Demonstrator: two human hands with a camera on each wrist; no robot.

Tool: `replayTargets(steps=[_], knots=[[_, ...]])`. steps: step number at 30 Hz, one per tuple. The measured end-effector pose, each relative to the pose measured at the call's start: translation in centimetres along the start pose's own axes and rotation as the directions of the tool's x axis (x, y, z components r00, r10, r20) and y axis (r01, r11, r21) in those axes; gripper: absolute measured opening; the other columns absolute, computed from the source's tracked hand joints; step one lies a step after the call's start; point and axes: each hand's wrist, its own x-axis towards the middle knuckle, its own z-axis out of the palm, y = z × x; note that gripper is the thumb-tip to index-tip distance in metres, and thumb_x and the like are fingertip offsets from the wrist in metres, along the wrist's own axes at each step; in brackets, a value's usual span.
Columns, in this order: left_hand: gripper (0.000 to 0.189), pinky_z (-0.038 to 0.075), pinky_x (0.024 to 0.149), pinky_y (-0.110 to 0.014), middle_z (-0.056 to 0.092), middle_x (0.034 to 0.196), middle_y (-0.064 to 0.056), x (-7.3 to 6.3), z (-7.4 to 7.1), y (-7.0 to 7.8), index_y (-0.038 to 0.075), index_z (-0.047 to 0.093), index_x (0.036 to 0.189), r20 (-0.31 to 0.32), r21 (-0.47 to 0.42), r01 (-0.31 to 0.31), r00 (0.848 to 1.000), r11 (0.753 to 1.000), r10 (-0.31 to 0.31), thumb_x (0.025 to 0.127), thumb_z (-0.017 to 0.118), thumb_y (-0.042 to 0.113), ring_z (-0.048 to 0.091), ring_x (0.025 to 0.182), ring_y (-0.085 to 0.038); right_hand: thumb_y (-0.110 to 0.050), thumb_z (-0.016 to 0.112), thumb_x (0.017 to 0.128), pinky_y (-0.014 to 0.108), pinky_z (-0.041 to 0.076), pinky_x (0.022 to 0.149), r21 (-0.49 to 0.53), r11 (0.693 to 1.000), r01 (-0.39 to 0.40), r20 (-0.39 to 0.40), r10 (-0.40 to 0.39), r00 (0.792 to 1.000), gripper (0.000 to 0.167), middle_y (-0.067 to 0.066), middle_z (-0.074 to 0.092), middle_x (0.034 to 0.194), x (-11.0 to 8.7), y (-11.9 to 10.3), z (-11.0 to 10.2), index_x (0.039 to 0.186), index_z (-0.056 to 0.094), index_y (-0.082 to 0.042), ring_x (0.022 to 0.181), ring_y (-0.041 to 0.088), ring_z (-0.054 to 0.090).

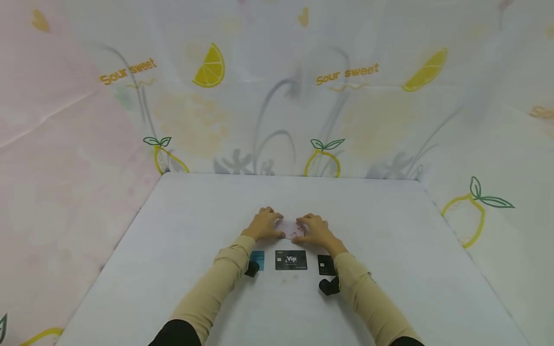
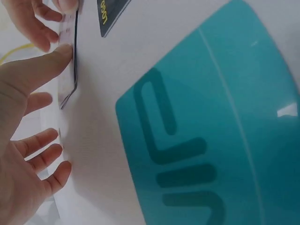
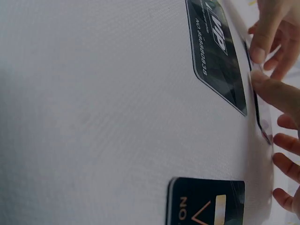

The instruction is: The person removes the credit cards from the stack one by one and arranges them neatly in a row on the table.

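A thin pale pink card [image 1: 289, 229] with reddish marks and a dark edge lies between the two hands in the head view. My left hand [image 1: 266, 226] grips its left side, thumb at the near edge and fingers toward the far edge. The right hand [image 1: 317, 229] holds the other side the same way. Nearer to me, a dark VIP card [image 1: 291, 265] lies flat on the table. To its left is a teal card [image 2: 187, 112], partly hidden by the left sleeve in the head view. On the right rests a black card [image 3: 187, 204], its outer end covered by the right arm.
The white table [image 1: 182, 206] spreads around the cards. Behind it stands a cloth backdrop [image 1: 268, 110] with printed lemons and words. Black wrist devices [image 1: 330, 286] hang under both forearms, close over the outer cards.
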Motion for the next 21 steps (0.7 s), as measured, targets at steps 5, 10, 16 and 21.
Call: replayTargets(steps=[5, 10, 16, 21], knots=[[0.046, 0.043, 0.087, -0.046, 0.051, 0.114, -0.017, 0.4, -0.1, 0.1, 0.010, 0.067, 0.113, 0.023, 0.000, 0.018, 1.000, 1.000, -0.018, 0.077, 0.076, 0.037, 0.045, 0.106, -0.032, -0.037, 0.078, 0.075, 0.055, 0.037, 0.081, -0.020, 1.000, -0.003, -0.005, 0.002, 1.000, 0.049, 0.014, 0.056, 0.117, 0.3, -0.6, 0.3, 0.111, 0.066, -0.007, 0.106, 0.037, 0.049], [0.038, 0.043, 0.087, -0.047, 0.050, 0.113, -0.018, 0.6, -0.2, 0.1, 0.009, 0.065, 0.103, 0.036, -0.038, 0.042, 0.999, 0.998, -0.041, 0.075, 0.079, 0.032, 0.045, 0.106, -0.033, -0.036, 0.079, 0.073, 0.056, 0.038, 0.083, -0.005, 0.999, -0.040, 0.006, 0.040, 0.999, 0.049, 0.014, 0.056, 0.115, 0.6, -0.6, 0.4, 0.107, 0.065, -0.004, 0.103, 0.035, 0.050], [0.040, 0.042, 0.087, -0.046, 0.049, 0.110, -0.017, 0.8, -0.3, 0.1, 0.009, 0.060, 0.101, 0.041, -0.055, 0.044, 0.998, 0.998, -0.042, 0.073, 0.080, 0.030, 0.045, 0.103, -0.032, -0.036, 0.084, 0.068, 0.054, 0.038, 0.082, 0.028, 0.994, -0.102, 0.016, 0.102, 0.995, 0.053, 0.012, 0.053, 0.108, 1.2, -0.3, 0.5, 0.102, 0.060, -0.004, 0.099, 0.031, 0.048], [0.049, 0.043, 0.089, -0.047, 0.049, 0.113, -0.019, 0.4, -0.4, 0.1, 0.010, 0.058, 0.107, 0.044, -0.087, 0.026, 0.999, 0.996, -0.022, 0.070, 0.082, 0.031, 0.045, 0.105, -0.033, -0.035, 0.084, 0.067, 0.055, 0.037, 0.086, 0.049, 0.992, -0.115, 0.001, 0.115, 0.993, 0.053, 0.015, 0.052, 0.113, 1.1, -0.3, 0.4, 0.102, 0.057, -0.005, 0.104, 0.033, 0.047]])
